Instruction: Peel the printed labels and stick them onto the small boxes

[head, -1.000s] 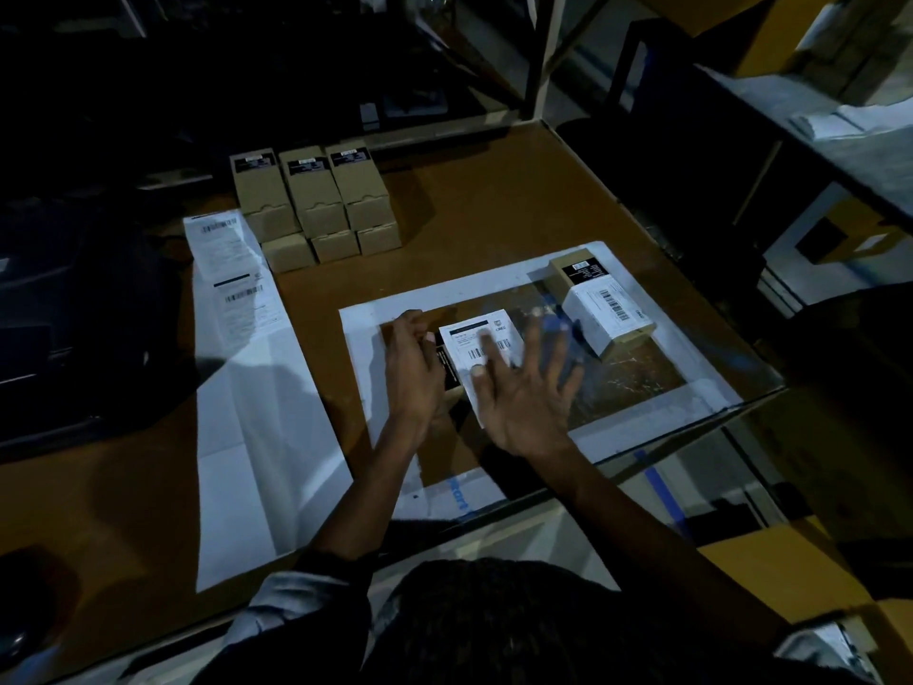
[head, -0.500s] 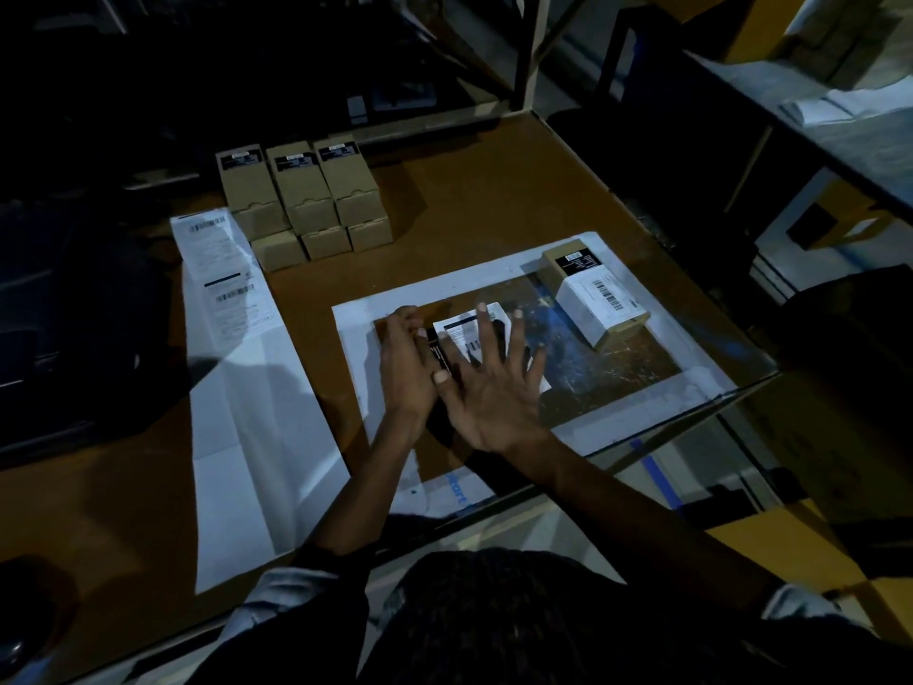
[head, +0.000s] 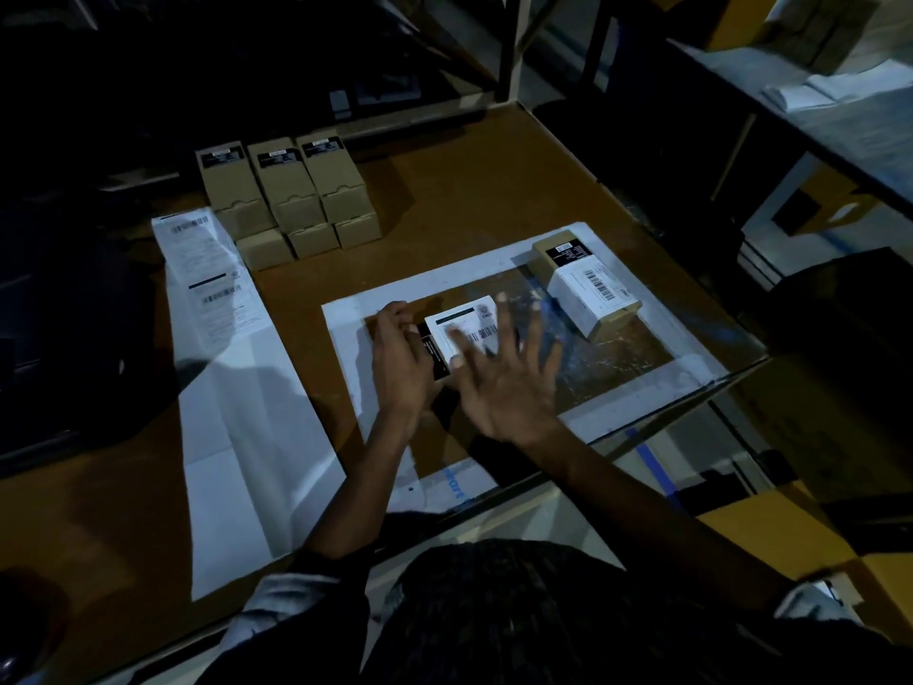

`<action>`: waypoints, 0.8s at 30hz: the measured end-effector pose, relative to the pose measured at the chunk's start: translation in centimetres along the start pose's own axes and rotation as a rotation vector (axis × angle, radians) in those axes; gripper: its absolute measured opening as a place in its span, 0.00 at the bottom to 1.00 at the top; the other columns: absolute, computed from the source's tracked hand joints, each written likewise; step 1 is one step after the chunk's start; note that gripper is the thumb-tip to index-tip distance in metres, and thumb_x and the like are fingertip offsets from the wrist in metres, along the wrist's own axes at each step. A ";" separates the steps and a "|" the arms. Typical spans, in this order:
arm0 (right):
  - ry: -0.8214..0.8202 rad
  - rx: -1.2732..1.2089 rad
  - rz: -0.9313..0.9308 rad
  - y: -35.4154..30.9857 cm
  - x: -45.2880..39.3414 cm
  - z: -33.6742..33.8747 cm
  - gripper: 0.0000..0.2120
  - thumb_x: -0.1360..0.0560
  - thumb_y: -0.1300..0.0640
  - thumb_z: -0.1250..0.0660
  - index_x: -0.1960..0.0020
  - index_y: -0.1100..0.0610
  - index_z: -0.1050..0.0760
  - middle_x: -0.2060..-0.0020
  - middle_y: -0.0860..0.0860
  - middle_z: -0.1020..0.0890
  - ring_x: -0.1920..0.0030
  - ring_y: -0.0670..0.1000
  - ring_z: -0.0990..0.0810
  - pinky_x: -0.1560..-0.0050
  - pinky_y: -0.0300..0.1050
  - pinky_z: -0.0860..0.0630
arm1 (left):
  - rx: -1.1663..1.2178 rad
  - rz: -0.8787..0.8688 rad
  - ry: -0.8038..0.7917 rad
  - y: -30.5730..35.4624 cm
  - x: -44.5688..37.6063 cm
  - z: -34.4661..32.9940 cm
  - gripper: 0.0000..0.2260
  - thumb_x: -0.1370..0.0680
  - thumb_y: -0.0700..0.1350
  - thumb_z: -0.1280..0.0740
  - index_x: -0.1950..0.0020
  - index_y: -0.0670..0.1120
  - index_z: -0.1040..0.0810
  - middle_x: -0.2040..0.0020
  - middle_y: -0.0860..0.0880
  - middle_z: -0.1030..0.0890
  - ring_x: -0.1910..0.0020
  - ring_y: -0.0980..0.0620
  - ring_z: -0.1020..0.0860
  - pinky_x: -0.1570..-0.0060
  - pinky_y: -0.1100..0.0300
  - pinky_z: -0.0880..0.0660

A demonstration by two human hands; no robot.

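While my left hand (head: 400,358) grips the small box (head: 439,355) to steady it, my right hand (head: 509,383) spreads wide, flattening the label (head: 457,326) so it bonds.

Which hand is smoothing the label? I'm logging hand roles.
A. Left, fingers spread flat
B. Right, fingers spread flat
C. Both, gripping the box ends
B: the right hand lies spread on the label, while the left hand holds the box's end.
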State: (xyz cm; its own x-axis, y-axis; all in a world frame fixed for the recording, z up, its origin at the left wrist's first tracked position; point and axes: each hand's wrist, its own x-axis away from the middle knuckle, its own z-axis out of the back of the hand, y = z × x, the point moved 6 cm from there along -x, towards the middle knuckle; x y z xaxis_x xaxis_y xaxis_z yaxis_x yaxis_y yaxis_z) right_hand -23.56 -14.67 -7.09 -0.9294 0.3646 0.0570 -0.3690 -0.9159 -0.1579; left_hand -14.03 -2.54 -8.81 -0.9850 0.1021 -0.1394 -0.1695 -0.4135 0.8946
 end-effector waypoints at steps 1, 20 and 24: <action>-0.005 -0.012 -0.057 1.5 -0.5 0.2 0.27 0.20 0.31 0.66 0.22 0.31 0.59 0.22 0.52 0.72 0.27 0.63 0.78 0.34 0.68 0.80 | -0.002 0.001 0.000 0.0 0.0 0.0 0.16 0.17 0.38 0.39 0.30 0.47 0.31 0.36 0.46 0.23 0.38 0.48 0.23 0.40 0.50 0.22; 0.045 -0.107 -0.113 2.3 2.4 -0.6 0.29 0.21 0.30 0.61 0.22 0.32 0.65 0.22 0.53 0.72 0.24 0.65 0.74 0.28 0.76 0.65 | -0.010 0.005 0.010 -0.4 -0.2 -0.2 0.16 0.18 0.38 0.38 0.31 0.49 0.31 0.36 0.48 0.23 0.39 0.48 0.22 0.41 0.48 0.21; 0.103 -0.009 0.048 0.3 3.6 -1.2 0.30 0.21 0.31 0.58 0.20 0.34 0.57 0.19 0.55 0.65 0.22 0.66 0.68 0.29 0.72 0.63 | -0.018 0.004 0.005 -0.3 -0.2 -0.2 0.16 0.18 0.38 0.39 0.31 0.48 0.31 0.36 0.47 0.24 0.38 0.48 0.23 0.40 0.49 0.22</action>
State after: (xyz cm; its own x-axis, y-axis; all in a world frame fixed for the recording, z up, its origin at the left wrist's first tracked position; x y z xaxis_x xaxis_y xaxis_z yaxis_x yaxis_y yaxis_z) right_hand -27.01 -13.38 -8.14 -0.9403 0.3363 -0.0527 -0.3237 -0.9313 -0.1673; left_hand -13.78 -2.61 -9.18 -0.9857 0.0960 -0.1385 -0.1666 -0.4304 0.8871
